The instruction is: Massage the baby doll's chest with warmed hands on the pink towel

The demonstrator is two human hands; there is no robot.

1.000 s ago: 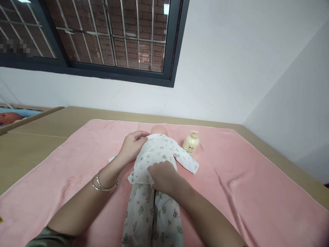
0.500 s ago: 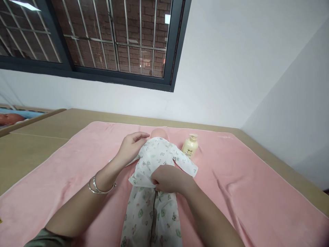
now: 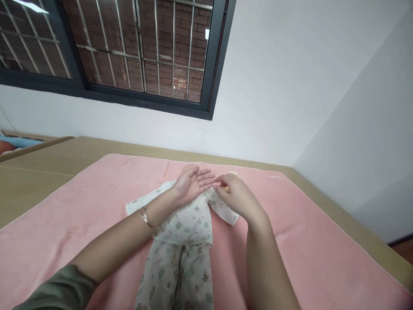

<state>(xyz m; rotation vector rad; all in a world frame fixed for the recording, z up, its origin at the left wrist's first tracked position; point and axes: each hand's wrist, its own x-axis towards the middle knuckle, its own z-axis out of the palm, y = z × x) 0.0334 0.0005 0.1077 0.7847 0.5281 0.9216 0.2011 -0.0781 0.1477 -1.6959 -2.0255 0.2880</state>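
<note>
On its back lies a doll in a white printed top (image 3: 193, 219) and matching trousers (image 3: 174, 275), its head (image 3: 189, 168) mostly hidden behind my left hand. Over the doll's chest, my left hand (image 3: 193, 185) is held palm up with the fingers stretched out. The bent fingers of my right hand (image 3: 237, 193) are drawn together at my left fingertips; whether anything is between them is hidden. Behind the right hand, only bits of the pale yellow pump bottle (image 3: 232, 173) show. A silver bracelet (image 3: 146, 217) circles my left wrist.
A pink blanket (image 3: 80, 219) covers much of the wooden surface (image 3: 48, 159). The white wall (image 3: 264, 86) and a barred window (image 3: 142, 47) rise behind it. At the far left edge, part of a reddish-brown thing (image 3: 5, 147) lies by blue cloth.
My left hand has turned palm up and moved right over the doll's chest. My right hand has left the top's hem and gone up beside the left fingertips, covering most of the bottle.
</note>
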